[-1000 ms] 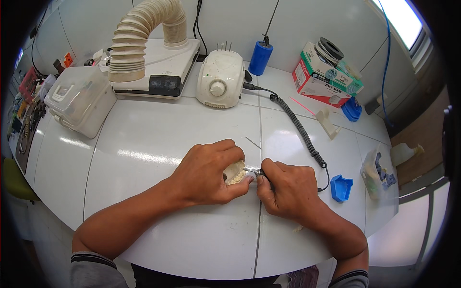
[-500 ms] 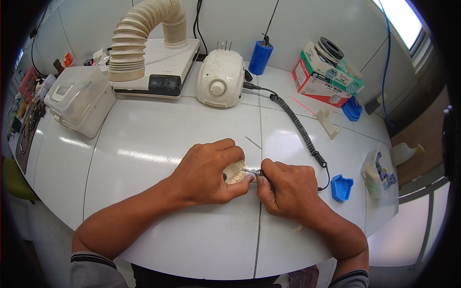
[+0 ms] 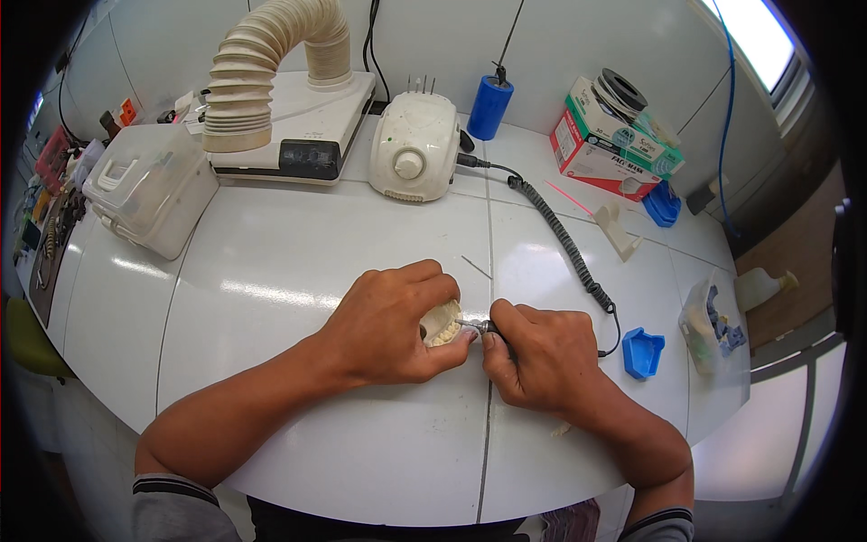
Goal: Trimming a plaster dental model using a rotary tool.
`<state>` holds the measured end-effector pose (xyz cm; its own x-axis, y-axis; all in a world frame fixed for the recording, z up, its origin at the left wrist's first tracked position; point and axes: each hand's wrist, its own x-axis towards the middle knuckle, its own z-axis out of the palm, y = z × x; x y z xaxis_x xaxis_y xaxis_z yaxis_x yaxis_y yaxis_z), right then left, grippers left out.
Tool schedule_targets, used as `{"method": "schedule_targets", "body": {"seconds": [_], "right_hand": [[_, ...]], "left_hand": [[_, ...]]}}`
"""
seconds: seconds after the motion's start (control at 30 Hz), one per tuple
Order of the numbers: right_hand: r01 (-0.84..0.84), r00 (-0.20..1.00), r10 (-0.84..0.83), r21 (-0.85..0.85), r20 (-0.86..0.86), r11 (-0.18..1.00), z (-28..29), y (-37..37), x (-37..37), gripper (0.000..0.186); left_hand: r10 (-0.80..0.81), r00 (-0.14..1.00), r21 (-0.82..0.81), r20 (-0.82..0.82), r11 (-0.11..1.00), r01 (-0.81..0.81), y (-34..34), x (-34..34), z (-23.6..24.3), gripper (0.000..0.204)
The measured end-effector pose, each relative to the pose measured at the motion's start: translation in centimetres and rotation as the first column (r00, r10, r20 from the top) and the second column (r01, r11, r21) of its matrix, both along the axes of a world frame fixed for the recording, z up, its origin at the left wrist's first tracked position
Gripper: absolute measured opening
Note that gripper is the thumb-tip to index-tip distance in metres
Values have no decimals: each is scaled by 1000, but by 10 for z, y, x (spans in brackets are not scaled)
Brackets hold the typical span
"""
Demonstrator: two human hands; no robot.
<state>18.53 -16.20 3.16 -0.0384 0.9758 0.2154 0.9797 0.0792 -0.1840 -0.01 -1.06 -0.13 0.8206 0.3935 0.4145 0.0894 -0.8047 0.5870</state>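
My left hand (image 3: 388,325) is closed around a cream dental cast (image 3: 441,323) with a row of teeth, a little below the middle of the view. My right hand (image 3: 542,357) grips a dark and silver rotary handpiece (image 3: 489,325), its thin tip touching or very close to the cast's teeth beside my left thumb. A coiled black cord (image 3: 560,234) runs from the handpiece to a white control unit (image 3: 414,149) at the back. A thin metal rod (image 3: 477,267) lies just above my hands. A blue mould (image 3: 643,353) sits right of my right hand.
Behind are a white machine with a ribbed hose (image 3: 244,81), a blue cylinder (image 3: 490,107) and stacked boxes (image 3: 605,144). A translucent case (image 3: 149,190) stands at left, tools beyond it. At right are a white holder (image 3: 616,233), a clear container (image 3: 709,330) and a spray bottle (image 3: 759,289).
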Motion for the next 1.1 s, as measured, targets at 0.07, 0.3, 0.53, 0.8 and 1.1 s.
{"method": "schedule_targets", "body": {"seconds": [0.07,0.3,0.53,0.8,1.1], "right_hand": [[2,1000,-2,-5,-2,1000,0,0,0,20],[8,1000,-8,-15,8,1000,0,0,0,21],[11,1000,-11,-17,8,1000,1,0,-1,20],[24,1000,-24,-8,0,1000,1,-1,-1,19],[16,1000,-16,3,-9,1000,-1,1,1,20]], "left_hand": [[0,1000,-1,-2,1000,0,0,0,0,35],[3,1000,-3,3,1000,-2,0,1,0,35],[5,1000,3,2,1000,-5,0,1,0,35],[5,1000,-7,-4,1000,-5,0,1,-1,35],[10,1000,-12,-19,1000,-10,0,0,0,35]]}}
